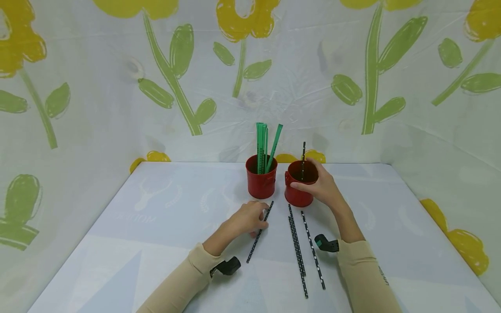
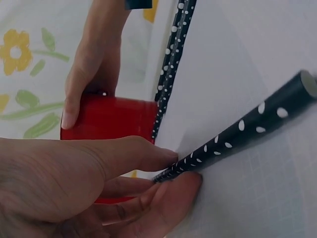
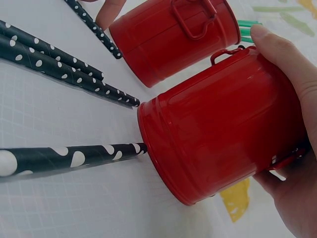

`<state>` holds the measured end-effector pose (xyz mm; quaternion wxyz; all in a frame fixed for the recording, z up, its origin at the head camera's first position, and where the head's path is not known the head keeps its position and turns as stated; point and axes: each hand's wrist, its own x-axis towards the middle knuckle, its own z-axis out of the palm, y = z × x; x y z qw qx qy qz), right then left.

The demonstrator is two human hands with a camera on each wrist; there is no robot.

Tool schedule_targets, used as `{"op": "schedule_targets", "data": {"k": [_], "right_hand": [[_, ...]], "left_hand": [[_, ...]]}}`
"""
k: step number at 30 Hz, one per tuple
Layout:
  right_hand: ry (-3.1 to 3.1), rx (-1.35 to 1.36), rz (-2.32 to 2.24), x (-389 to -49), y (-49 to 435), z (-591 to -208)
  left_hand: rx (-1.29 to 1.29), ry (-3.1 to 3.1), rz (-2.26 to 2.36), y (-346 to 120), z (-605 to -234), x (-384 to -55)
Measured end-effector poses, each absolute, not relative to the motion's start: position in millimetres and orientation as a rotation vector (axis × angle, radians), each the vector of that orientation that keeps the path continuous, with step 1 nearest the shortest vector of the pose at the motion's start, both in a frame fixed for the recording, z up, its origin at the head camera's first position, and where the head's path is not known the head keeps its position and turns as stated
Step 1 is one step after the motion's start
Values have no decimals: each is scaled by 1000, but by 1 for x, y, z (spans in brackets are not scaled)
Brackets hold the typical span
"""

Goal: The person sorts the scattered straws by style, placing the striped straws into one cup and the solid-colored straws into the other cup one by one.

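My left hand (image 1: 247,216) pinches a black paper straw with white dots (image 1: 253,248) between thumb and fingers, low over the table; the left wrist view shows the straw (image 2: 247,126) slanting out past the thumb. My right hand (image 1: 325,186) grips the right red bucket (image 1: 298,198) at its rim, thumb in front and fingers behind. One dotted straw (image 1: 304,150) stands in that bucket. In the right wrist view, the palm lies against the side of the same bucket (image 3: 218,129). The fingers behind the rim are partly hidden.
A second red bucket (image 1: 261,188) holding several green straws (image 1: 260,141) stands to the left. More black dotted straws (image 1: 296,243) lie on the table (image 1: 164,243) in front of the right bucket, one dotted straw (image 1: 313,250) slightly apart. A flowered sheet (image 1: 289,87) hangs behind.
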<state>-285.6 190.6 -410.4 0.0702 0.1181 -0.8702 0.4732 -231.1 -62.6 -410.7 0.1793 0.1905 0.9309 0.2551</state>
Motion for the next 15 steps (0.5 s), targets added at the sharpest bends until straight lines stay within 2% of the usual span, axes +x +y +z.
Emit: {"op": "schedule_targets", "data": {"k": [15], "right_hand": [[-2622, 352, 1426, -285, 190, -410]], "left_hand": [[514, 2610, 743, -63, -412, -232]]}}
